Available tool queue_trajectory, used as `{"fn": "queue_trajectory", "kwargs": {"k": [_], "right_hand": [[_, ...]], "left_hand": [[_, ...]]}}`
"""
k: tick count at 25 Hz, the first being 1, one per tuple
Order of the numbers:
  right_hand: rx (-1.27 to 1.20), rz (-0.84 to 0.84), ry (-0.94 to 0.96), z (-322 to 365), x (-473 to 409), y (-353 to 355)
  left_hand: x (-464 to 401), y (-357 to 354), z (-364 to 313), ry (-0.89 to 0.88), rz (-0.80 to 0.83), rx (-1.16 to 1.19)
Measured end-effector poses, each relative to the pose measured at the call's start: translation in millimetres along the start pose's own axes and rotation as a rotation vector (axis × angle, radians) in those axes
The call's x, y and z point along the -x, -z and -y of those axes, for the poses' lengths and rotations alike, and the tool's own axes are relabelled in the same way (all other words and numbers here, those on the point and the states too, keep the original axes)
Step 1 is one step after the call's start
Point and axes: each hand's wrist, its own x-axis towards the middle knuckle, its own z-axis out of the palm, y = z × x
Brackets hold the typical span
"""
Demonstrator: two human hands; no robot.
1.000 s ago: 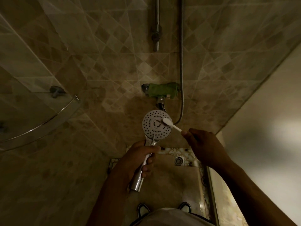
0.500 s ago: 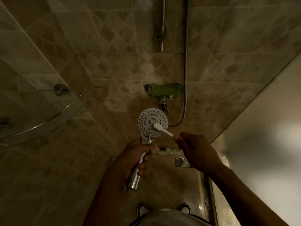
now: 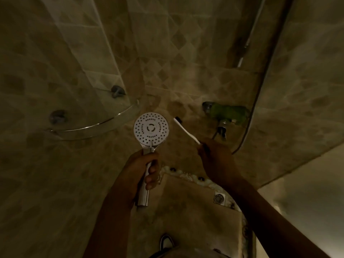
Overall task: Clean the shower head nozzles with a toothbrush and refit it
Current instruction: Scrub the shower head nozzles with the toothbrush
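Left hand (image 3: 138, 169): fingers (image 3: 151, 170) wrapped round the chrome handle of the shower head (image 3: 151, 128), nozzle face toward the camera. Right hand (image 3: 216, 159): fingertips pinched on the end of the toothbrush (image 3: 186, 131), bristles up, just right of the head, not touching. Behind: green-wrapped tap (image 3: 228, 114), hose (image 3: 257, 94), glass shelf (image 3: 93, 125), floor drain (image 3: 219, 198).

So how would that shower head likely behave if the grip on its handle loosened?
Probably slippery: the shower head has a smooth, shiny handle gripped only by the left hand. Likely top-heavy, since the wide round face sits above the grip. It looks rigid, not floppy.
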Motion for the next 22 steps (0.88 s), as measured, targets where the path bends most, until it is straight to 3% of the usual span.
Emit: {"fn": "queue_trajectory", "kwargs": {"k": [9,15,22], "right_hand": [[-0.027,0.071,0.216,98.1,-98.3,-60.6],[0.009,0.168,0.366,160.0,-177.3,-92.6],[0.05,0.427,0.524,182.1,-239.0,-147.2]], "left_hand": [[34.8,103.0,-46.7,-0.212,-0.203,0.052],[29.3,140.2,-78.4,-0.229,-0.299,0.147],[17.7,143.4,-100.6,-0.251,-0.434,0.196]]}}
